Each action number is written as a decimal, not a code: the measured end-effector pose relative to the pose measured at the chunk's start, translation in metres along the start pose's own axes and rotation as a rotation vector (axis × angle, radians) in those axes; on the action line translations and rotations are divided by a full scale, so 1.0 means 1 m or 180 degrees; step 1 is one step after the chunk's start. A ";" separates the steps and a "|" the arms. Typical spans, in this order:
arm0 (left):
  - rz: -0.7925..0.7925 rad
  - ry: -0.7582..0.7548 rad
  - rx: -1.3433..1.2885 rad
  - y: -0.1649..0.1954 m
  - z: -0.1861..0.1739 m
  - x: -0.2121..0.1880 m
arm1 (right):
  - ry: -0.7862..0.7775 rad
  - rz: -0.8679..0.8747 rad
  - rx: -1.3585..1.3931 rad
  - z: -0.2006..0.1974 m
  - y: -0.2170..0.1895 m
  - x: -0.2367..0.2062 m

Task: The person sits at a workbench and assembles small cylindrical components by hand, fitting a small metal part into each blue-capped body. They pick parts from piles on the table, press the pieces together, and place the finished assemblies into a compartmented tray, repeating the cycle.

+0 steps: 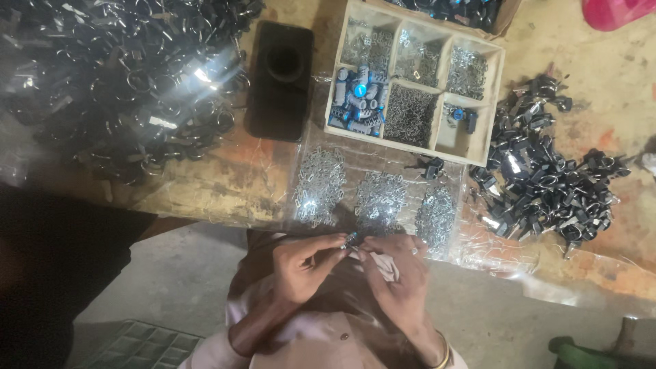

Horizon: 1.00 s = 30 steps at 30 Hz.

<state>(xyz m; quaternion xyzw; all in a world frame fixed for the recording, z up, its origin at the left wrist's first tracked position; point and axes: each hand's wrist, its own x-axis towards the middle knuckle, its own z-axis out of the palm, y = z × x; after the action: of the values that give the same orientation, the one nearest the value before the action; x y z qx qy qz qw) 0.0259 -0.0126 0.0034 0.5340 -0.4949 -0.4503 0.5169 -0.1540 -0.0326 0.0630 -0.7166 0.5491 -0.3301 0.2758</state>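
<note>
Left hand: our left hand [304,263] pinches a small dark part [351,239] at its fingertips, just below the wooden tray [493,102].
Right hand: our right hand [396,270] meets it, fingers closed on the same part and a bit of white cloth [386,265].
Supplies: three heaps of silver links [379,198] lie on clear plastic between tray and hands.
Right of tray: a pile of black clips [547,184].
Care: we judge a steady fingertip pinch, held close, suits so small a piece.

One wooden tray [492,102] of six compartments, three small metal heaps [379,198], two hands [355,270].
</note>
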 end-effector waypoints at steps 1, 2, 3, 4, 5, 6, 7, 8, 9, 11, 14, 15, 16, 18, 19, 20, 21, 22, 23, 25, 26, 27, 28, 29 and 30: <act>0.0027 -0.0029 0.0033 0.001 -0.001 -0.001 | 0.0023 0.0051 0.0055 0.001 -0.002 0.001; 0.0055 -0.0058 0.0061 0.001 -0.002 -0.001 | -0.0019 0.0074 -0.0017 0.001 -0.002 0.002; 0.0084 -0.0088 0.0089 0.001 -0.003 -0.001 | -0.0061 0.0098 -0.0089 0.002 -0.002 0.003; 0.0210 -0.0127 0.0207 0.002 -0.004 0.000 | -0.0101 0.0119 -0.0159 0.002 -0.002 0.004; 0.0337 -0.0164 0.0324 0.002 -0.005 0.000 | -0.0182 0.0455 0.0078 0.002 -0.002 0.004; 0.0457 -0.0200 0.0441 0.002 -0.006 0.000 | -0.0267 0.0796 0.0313 0.001 -0.002 0.003; 0.0473 -0.0230 0.0529 0.002 -0.006 0.000 | -0.0351 0.1137 0.0548 0.001 -0.001 0.003; 0.0491 -0.0263 0.0616 0.003 -0.006 0.000 | -0.0303 0.0783 0.0214 -0.001 0.000 0.002; 0.0512 -0.0292 0.0703 0.002 -0.007 0.000 | -0.0255 0.0423 -0.0120 -0.002 0.001 0.003; 0.0931 -0.0320 0.0720 0.002 -0.007 -0.001 | -0.0229 0.0027 -0.0451 -0.005 0.003 0.002; 0.1192 -0.0310 0.0723 0.001 -0.006 -0.001 | -0.0291 -0.0110 -0.0502 -0.009 0.005 0.002; 0.1217 -0.0295 0.0720 0.001 -0.006 -0.001 | -0.0316 -0.0167 -0.0557 -0.010 0.006 0.004; 0.1003 -0.0304 0.0686 0.001 -0.007 -0.002 | -0.0345 -0.0215 -0.0613 -0.011 0.006 0.005; 0.0578 -0.0333 0.0613 0.001 -0.011 -0.002 | -0.0089 -0.0397 -0.0857 -0.010 0.005 0.007; 0.0534 -0.0264 0.0511 0.002 -0.013 -0.002 | 0.0042 -0.0498 -0.0976 -0.009 0.005 0.008; 0.0486 -0.0193 0.0407 0.003 -0.015 -0.002 | 0.0020 -0.0584 -0.1070 -0.009 0.005 0.009; 0.0438 -0.0127 0.0299 0.003 -0.016 -0.003 | -0.0001 -0.0665 -0.1167 -0.008 0.005 0.010; 0.0325 -0.0119 0.0329 0.004 -0.017 -0.003 | -0.0017 -0.0750 -0.1264 -0.008 0.005 0.010; 0.0213 -0.0112 0.0361 0.004 -0.018 -0.002 | 0.0044 -0.0767 -0.1271 -0.007 0.006 0.010; 0.0151 -0.0071 0.0287 0.005 -0.017 -0.003 | 0.0148 -0.0796 -0.1284 -0.007 0.008 0.008; 0.0211 -0.0046 0.0183 0.004 -0.015 -0.003 | 0.0076 -0.0737 -0.1203 -0.007 0.010 0.006; 0.0270 -0.0025 0.0075 0.004 -0.013 -0.003 | 0.0005 -0.0675 -0.1125 -0.008 0.012 0.004; 0.0259 -0.0055 -0.0051 0.003 -0.011 -0.003 | -0.0066 -0.0621 -0.1045 -0.008 0.014 0.003; 0.0251 -0.0080 -0.0172 0.001 -0.008 -0.002 | -0.0009 -0.0455 -0.0737 -0.008 0.015 0.001; 0.0239 -0.0105 -0.0297 0.000 -0.006 -0.002 | 0.0043 -0.0286 -0.0432 -0.008 0.015 -0.002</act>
<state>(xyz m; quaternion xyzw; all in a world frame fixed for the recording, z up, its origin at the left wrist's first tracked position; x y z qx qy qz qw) 0.0317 -0.0100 0.0037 0.4828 -0.5015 -0.4620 0.5496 -0.1694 -0.0351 0.0560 -0.7553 0.5393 -0.3090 0.2077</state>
